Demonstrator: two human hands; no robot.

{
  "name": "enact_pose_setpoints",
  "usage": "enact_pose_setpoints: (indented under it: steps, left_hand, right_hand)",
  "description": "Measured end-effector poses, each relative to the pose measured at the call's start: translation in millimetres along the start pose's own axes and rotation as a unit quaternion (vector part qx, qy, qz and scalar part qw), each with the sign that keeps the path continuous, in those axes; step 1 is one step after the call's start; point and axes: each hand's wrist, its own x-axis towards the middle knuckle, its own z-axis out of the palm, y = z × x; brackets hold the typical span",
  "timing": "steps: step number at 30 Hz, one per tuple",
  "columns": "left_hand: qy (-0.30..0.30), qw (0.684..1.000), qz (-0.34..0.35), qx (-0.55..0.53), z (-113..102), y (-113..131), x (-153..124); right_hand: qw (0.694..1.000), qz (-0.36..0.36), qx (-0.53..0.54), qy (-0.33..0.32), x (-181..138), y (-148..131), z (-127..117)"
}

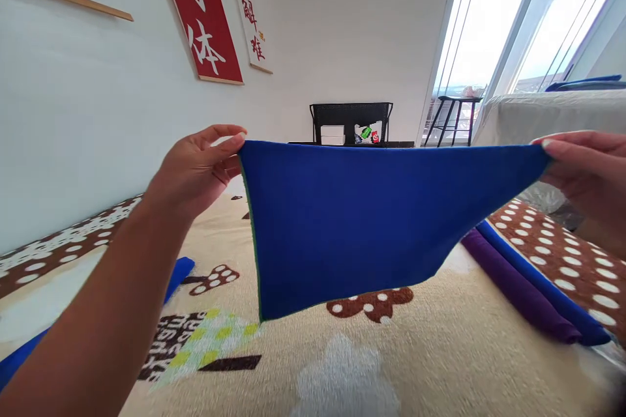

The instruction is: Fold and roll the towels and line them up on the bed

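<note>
A blue cloth (352, 221) hangs stretched in the air in front of me, its top edge level. My left hand (198, 166) pinches the cloth's upper left corner between thumb and fingers. My right hand (589, 166) pinches the upper right corner at the frame's right edge. The cloth's lower edge slants up to the right, and a thin green hem runs down its left side. It hangs above a beige patterned blanket (401, 352) that covers the bed.
A rolled purple cloth (513, 283) and a rolled blue cloth (542, 287) lie on the blanket at the right. Another blue cloth (178, 273) lies under my left forearm. A black rack (351, 122) stands at the far wall. Red banners (203, 13) hang on the left wall.
</note>
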Motion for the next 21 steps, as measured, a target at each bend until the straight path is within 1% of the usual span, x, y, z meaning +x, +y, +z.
enact_pose_setpoints:
  steps: [2,3,7,10,12,15,18,21]
  left_hand:
    - [0.018,0.999,0.006,0.046,-15,9,-4]
    - [0.027,0.998,0.007,0.064,-21,12,-5]
    - [0.042,0.993,0.008,0.113,-42,17,-10]
    - [0.043,0.992,0.017,0.117,-46,18,-14]
    - [0.047,0.992,0.022,0.111,-43,16,-13]
    - [0.063,0.993,-0.004,0.096,-32,3,-6]
    - [0.075,0.994,-0.043,0.073,-18,-23,11]
    - [0.091,0.992,-0.062,0.062,-4,-50,31]
  right_hand:
    - [0.998,0.050,0.024,-0.026,6,-3,6]
    - [0.997,0.063,0.029,-0.033,9,-5,8]
    - [0.998,0.060,0.031,-0.020,11,-15,19]
    - [0.998,0.040,0.050,-0.010,12,-19,25]
    - [0.998,0.022,0.060,-0.009,13,-19,27]
    - [0.997,0.026,0.071,-0.017,20,-16,37]
    - [0.995,0.067,0.068,-0.015,30,-6,55]
    - [0.993,0.111,0.050,-0.007,44,7,73]
